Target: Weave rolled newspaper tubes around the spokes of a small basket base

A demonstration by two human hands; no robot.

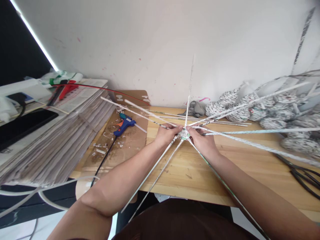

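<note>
Between my hands, above the wooden table, is a small woven paper base (184, 134) made of rolled newspaper, with several long paper tubes (247, 130) radiating from it in all directions. My left hand (167, 134) is closed on its left side, thumb on top near the centre. On the right side my right hand (202, 139) pinches it, thumb pressed at the edge and fingers beneath. One tube (190, 85) sticks up away from me; others reach toward my lap. The fingers under the base are partly hidden.
A blue glue gun (123, 126) lies on stained cardboard (140, 140) at left, beside a tall newspaper stack (75, 133) with a phone (27, 126). Woven paper pieces (238, 111) line the wall at right. Black scissors (303, 173) lie at the right edge. Loose tubes (225, 122) lie behind.
</note>
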